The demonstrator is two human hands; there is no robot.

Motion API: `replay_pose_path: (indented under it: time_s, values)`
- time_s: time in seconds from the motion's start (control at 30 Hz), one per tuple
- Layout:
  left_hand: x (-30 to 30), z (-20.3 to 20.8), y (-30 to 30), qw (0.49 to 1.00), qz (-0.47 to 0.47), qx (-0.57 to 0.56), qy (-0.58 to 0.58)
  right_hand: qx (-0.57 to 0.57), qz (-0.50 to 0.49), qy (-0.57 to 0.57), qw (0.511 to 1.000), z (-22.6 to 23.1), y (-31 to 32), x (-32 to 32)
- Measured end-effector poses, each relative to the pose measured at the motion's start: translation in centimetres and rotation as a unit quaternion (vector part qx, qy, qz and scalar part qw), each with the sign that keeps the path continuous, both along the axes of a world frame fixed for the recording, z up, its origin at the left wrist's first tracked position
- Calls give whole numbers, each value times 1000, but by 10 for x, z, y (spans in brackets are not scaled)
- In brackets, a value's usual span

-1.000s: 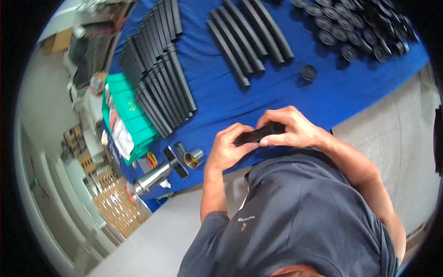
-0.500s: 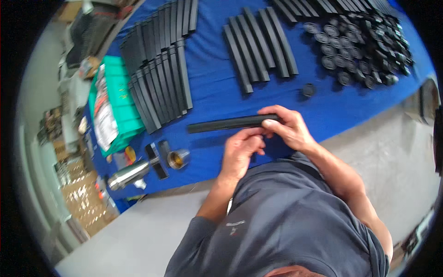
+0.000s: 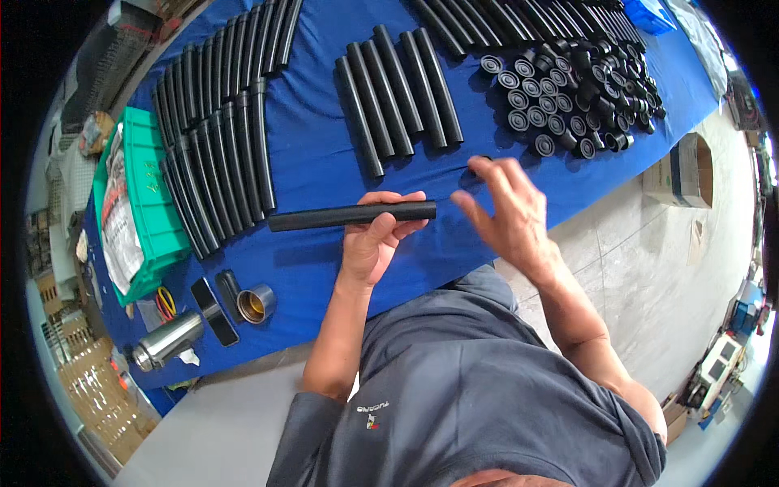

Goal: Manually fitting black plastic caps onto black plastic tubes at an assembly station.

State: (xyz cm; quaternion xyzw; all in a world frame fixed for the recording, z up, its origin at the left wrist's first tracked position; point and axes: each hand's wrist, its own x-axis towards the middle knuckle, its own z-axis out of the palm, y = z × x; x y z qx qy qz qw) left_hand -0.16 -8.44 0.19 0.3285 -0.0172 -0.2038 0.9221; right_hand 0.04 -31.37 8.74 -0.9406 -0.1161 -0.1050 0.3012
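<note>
My left hand (image 3: pixel 375 235) is wrapped round a black plastic tube (image 3: pixel 316 217), held nearly level over the blue cloth, its right end sticking out past my fingers. To the right, my right hand (image 3: pixel 515 215) is off the tube, palm down, with thumb and index finger apart. Its index fingertip covers most of a lone black cap (image 3: pixel 473 177) on the cloth; whether it touches the cap, I cannot tell. Beyond lies a heap of round black caps (image 3: pixel 560 101). A small group of black tubes (image 3: pixel 398 97) lies side by side past my left hand.
More tubes in rows (image 3: pixel 219 146) lie at the left, and others (image 3: pixel 503 20) at the far edge. A green crate (image 3: pixel 154 195), steel flask (image 3: pixel 169 341), phone (image 3: pixel 215 312) and metal cup (image 3: pixel 256 303) stand or lie left. A cardboard box (image 3: pixel 686 174) is on the floor at right.
My right hand has let go of the tube's right end and moved right and away to the lone cap. My left hand now grips the tube alone. The whole view has shifted.
</note>
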Motion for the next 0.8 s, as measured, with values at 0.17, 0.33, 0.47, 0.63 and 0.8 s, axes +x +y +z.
replay_pose_path:
  time_s: [0.17,0.33,0.47,0.63,0.8]
  values:
    - [2,1,-1,999,16,-28,10,-169,-16,63,983,-14,-15,22]
    - [1,4,-1,999,30,-36,21,-74,22,135,988,-21,-13,23]
    - [-1,0,0,998,44,-45,27,318,35,300,898,-18,7,7]
    - [-1,3,-1,996,61,-52,33,407,54,339,847,-22,20,-2]
    - [-2,3,-1,997,60,-41,37,389,54,321,862,-17,25,-2]
